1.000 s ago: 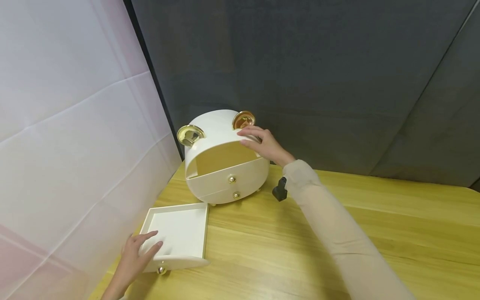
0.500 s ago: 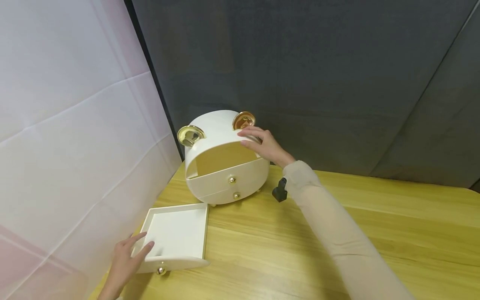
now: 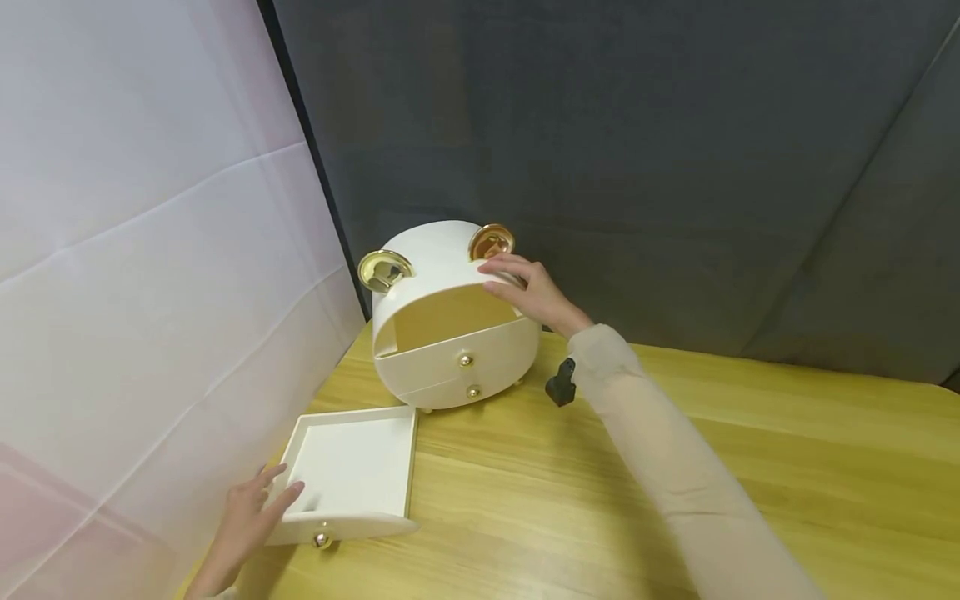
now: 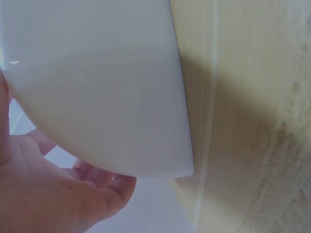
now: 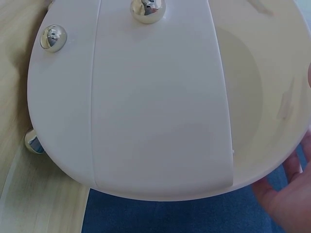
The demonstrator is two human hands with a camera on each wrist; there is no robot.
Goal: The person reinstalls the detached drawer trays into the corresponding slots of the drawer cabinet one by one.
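Note:
A round white drawer box (image 3: 450, 333) with two gold ears stands at the back of the wooden table (image 3: 525, 500). Its top slot is empty, and two lower drawers with gold knobs (image 5: 147, 9) are closed. My right hand (image 3: 525, 287) rests on the box's upper right rim with its fingers fairly straight; its palm (image 5: 286, 194) lies against the shell (image 5: 155, 107). The removed white drawer (image 3: 352, 471) lies flat near the table's front left. My left hand (image 3: 255, 508) touches its left front corner with relaxed fingers. In the left wrist view the left hand's palm (image 4: 48, 194) sits beside the curved drawer front (image 4: 97, 87).
A small black object (image 3: 561, 382) stands on the table just right of the box, under my right forearm. A white sheet (image 3: 150, 292) hangs close on the left, and a dark curtain (image 3: 675, 167) closes off the back. Bare wood (image 3: 750, 467) stretches right.
My left hand has slid back out of the drawer's tray to its left front corner. The right hand and the box have stayed put.

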